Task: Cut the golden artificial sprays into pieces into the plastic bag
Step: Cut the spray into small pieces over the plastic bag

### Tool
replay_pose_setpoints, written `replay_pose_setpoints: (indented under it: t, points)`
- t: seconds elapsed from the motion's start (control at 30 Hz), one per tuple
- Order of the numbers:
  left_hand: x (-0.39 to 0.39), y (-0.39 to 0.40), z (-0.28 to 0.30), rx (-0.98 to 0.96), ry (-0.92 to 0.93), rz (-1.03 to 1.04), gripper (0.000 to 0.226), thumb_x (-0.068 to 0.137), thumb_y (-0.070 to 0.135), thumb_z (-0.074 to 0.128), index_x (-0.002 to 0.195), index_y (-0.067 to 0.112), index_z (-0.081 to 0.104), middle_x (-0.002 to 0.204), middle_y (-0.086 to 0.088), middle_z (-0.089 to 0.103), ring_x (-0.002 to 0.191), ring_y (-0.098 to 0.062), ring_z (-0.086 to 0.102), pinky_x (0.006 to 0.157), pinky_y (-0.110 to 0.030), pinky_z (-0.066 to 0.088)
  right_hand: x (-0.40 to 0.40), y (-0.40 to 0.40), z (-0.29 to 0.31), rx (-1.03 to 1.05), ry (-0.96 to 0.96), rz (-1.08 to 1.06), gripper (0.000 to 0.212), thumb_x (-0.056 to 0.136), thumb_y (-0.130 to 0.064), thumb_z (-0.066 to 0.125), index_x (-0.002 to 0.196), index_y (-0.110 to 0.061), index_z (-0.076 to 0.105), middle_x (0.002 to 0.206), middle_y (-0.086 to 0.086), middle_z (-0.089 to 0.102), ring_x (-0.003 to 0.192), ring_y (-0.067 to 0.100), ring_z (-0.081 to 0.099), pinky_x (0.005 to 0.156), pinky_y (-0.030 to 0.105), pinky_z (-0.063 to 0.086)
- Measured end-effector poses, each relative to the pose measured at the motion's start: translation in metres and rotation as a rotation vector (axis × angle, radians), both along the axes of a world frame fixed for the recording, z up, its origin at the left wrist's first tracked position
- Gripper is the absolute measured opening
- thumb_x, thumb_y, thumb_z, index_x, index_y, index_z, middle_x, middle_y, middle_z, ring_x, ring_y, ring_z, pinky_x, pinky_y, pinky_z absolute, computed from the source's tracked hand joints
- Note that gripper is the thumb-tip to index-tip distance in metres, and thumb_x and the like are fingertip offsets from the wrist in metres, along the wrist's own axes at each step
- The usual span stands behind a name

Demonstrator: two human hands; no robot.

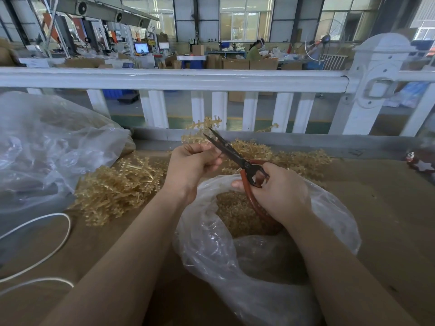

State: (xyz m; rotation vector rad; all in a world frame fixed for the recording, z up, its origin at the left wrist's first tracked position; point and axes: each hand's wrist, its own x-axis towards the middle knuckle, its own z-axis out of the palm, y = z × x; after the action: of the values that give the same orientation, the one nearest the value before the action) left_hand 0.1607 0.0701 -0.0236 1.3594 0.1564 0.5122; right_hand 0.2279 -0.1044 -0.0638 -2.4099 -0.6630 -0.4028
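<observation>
Golden spray [204, 128] held up over the desk's far edge, stem end pinched in left hand [191, 164], fingers curled round it; its fronds stick up past the scissors [231, 154]; blades parted, tips pointing up-left right beside the spray. Right hand [274, 191] grips the scissors' red-brown loop handles, fingers curled through/round them; lower handle loop dips into the bag mouth.

Clear plastic bag [329, 208] sits directly under both hands, mouth open upward; inside: a heap of cut golden pieces [235, 212], short bits, filling the bag's bottom as far as seen; near side of bag crumpled, contents there hidden by folds.

Pile of uncut golden sprays [117, 187] lies loose on the desk [388, 220] to the left of the bag, touching/near left wrist; another loose lot of sprays [294, 158] behind the bag, to the right of the scissors.

Big clear plastic sack [47, 147] far left on desk, rumpled; more golden stuff shows dimly through its top, can't tell how much. White cord [58, 236] loops on desk at lower left. Small red-and-white star ornament [421, 162] at right edge. White railing [176, 78] runs behind desk; workshop w/ cartons beyond.
</observation>
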Motion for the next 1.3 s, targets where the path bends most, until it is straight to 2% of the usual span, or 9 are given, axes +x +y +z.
replay_pose_setpoints:
  t: [0.27,0.43,0.57,0.7,0.87,1.0,1.17,1.3]
  points:
    - [0.0023,0.0041,-0.0035,0.207,-0.005,0.024,0.02,0.093,0.002,0.06,0.078,0.007,0.072,0.07,-0.005,0.072,0.062,-0.011,0.064,0.061,-0.02,0.052,-0.0032,-0.0017,0.0012,-0.026,-0.076,-0.026,0.079,0.063,-0.102,0.036,0.108,-0.04,0.056,0.075,-0.03,0.045,0.073,-0.001,0.046,0.054,0.013,0.027]
    - [0.0022,0.0047,-0.0062,0.297,-0.056,-0.018,0.019,0.094,-0.001,0.056,0.085,0.006,0.071,0.076,-0.006,0.072,0.067,-0.012,0.065,0.065,-0.02,0.052,-0.0034,-0.0014,0.0022,-0.008,-0.09,-0.02,0.081,0.06,-0.104,0.028,0.104,-0.042,0.054,0.078,-0.03,0.047,0.073,0.0,0.047,0.054,0.013,0.027]
    - [0.0022,0.005,-0.0075,0.341,-0.071,-0.022,0.017,0.094,-0.003,0.055,0.09,0.002,0.071,0.079,-0.008,0.072,0.071,-0.015,0.065,0.068,-0.021,0.052,-0.0033,-0.0016,0.0022,-0.004,-0.091,-0.011,0.074,0.062,-0.102,0.032,0.101,-0.042,0.051,0.079,-0.028,0.051,0.072,0.0,0.048,0.053,0.014,0.029]
    - [0.0039,0.0046,-0.0082,0.356,-0.068,-0.011,0.015,0.093,-0.003,0.055,0.093,-0.003,0.07,0.08,-0.01,0.071,0.072,-0.016,0.065,0.069,-0.023,0.052,-0.0024,-0.0017,0.0029,-0.002,-0.092,-0.013,0.073,0.062,-0.103,0.033,0.1,-0.043,0.052,0.073,-0.033,0.046,0.064,-0.01,0.041,0.053,0.014,0.03]
    - [0.0031,0.0042,-0.0072,0.36,-0.09,-0.047,0.014,0.095,-0.001,0.055,0.092,-0.002,0.069,0.077,-0.004,0.07,0.072,-0.013,0.063,0.069,-0.021,0.051,-0.0027,-0.0021,0.0032,0.015,-0.091,-0.014,0.076,0.062,-0.102,0.035,0.103,-0.042,0.058,0.071,-0.035,0.045,0.064,-0.016,0.037,0.054,0.013,0.031]
    - [0.0023,0.0036,-0.0069,0.354,-0.109,-0.064,0.014,0.095,-0.002,0.054,0.091,-0.002,0.067,0.076,-0.003,0.068,0.071,-0.013,0.062,0.07,-0.022,0.05,-0.0032,-0.0021,0.0038,0.024,-0.072,-0.006,0.078,0.059,-0.103,0.032,0.099,-0.041,0.058,0.07,-0.035,0.045,0.064,-0.012,0.04,0.055,0.013,0.035]
    - [0.0015,0.0037,-0.0075,0.36,-0.117,-0.069,0.014,0.096,-0.001,0.053,0.089,-0.002,0.066,0.076,-0.003,0.067,0.071,-0.013,0.06,0.07,-0.022,0.05,-0.0043,-0.0029,0.0049,0.05,-0.048,0.018,0.072,0.056,-0.102,0.033,0.093,-0.043,0.05,0.071,-0.033,0.047,0.064,-0.009,0.045,0.057,0.017,0.042]
    - [0.001,0.0032,-0.007,0.325,-0.11,-0.079,0.018,0.096,-0.001,0.054,0.082,0.005,0.064,0.073,-0.002,0.067,0.068,-0.012,0.06,0.069,-0.022,0.05,-0.0045,-0.0039,0.0055,0.059,-0.038,0.028,0.069,0.057,-0.1,0.038,0.093,-0.042,0.05,0.071,-0.031,0.048,0.064,-0.012,0.044,0.055,0.012,0.035]
